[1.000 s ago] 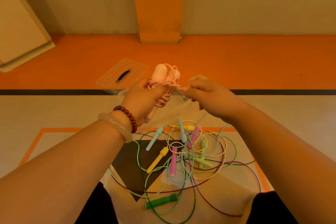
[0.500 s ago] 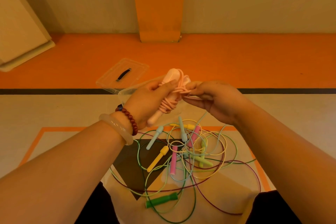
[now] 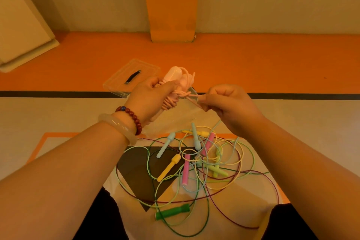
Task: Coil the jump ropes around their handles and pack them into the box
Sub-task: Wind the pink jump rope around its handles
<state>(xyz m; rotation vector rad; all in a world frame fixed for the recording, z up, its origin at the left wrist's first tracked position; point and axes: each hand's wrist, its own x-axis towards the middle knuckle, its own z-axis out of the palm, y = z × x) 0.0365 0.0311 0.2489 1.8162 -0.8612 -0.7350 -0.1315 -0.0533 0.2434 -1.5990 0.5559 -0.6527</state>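
Head view, looking down: both bare forearms reach in from the lower corners and meet at the middle of the frame. The left hand (image 3: 152, 97) is curled round a pink jump rope (image 3: 173, 76), gripping its two handles together with the cord wound about them. The handle tops stick out above the fist, tilted toward the upper right. The right hand (image 3: 231, 105), just to its right, pinches the loose pink cord end (image 3: 191, 98) between thumb and forefinger, the other fingers folded in. That end runs straight to the coil. A red bead bracelet (image 3: 134, 118) and a pale bangle (image 3: 118, 127) sit on the left wrist.

A clear box (image 3: 181, 122) stands on the floor behind the hands, which cover most of it, so I cannot tell its contents. Its clear lid (image 3: 118, 82) lies flat at its upper left.

At lower centre a tangle of thin cords (image 3: 251, 158) holds nine loose handles:
- two light blue handles (image 3: 165, 145)
- two yellow handles (image 3: 169, 167)
- two pink handles (image 3: 186, 169)
- two pale green handles (image 3: 218, 171)
- one dark green handle (image 3: 172, 211)
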